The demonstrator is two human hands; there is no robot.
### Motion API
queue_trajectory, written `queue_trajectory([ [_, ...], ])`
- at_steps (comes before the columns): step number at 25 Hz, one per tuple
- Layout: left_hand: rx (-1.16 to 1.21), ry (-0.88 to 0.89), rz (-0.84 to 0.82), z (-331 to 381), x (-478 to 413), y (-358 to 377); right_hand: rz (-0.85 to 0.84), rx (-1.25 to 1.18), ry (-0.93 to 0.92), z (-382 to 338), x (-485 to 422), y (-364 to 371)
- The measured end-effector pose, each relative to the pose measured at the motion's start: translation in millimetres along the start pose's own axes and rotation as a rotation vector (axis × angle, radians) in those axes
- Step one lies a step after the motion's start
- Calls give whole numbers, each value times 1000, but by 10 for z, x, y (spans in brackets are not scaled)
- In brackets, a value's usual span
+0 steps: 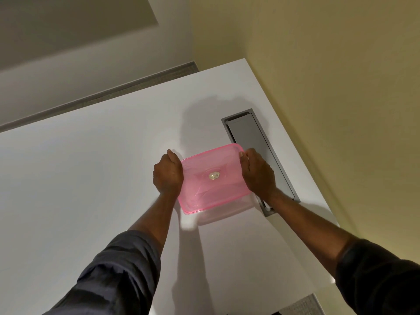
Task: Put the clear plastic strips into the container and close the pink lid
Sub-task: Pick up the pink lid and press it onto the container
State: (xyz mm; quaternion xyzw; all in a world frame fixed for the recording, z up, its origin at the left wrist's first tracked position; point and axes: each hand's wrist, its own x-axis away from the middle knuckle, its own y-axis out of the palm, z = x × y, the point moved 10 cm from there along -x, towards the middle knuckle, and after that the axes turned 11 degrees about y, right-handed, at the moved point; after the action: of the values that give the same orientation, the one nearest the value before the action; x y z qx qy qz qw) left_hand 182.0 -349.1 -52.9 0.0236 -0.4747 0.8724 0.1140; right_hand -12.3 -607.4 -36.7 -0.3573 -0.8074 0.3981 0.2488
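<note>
The left hand (168, 175) and right hand (258, 172), fingers curled, grip the short ends of the pink lid (211, 178) on the container (227, 214) on the desk (91, 178); it looks light, thin and flexible, so pressing at the rims seems best.

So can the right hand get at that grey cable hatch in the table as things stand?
Probably yes. The right hand grips the pink lid right beside the grey hatch, with nothing between them, but it would have to let go first.

Dim, warm light; soft shadows on table (91, 178); wide-angle warping.
</note>
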Motion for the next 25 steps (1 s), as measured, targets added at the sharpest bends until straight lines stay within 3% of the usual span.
queue_trajectory([
  [8, 11, 12, 9, -14, -9, 16, -60, 145, 62, -402, -798, 248],
  [18, 44, -12, -25, -45, -39, 71, -100, 116, 113, -285, -914, 351],
  [25, 40, -17, 57, -64, -6, 33, -38, 89, 101, -287, -840, 267],
])
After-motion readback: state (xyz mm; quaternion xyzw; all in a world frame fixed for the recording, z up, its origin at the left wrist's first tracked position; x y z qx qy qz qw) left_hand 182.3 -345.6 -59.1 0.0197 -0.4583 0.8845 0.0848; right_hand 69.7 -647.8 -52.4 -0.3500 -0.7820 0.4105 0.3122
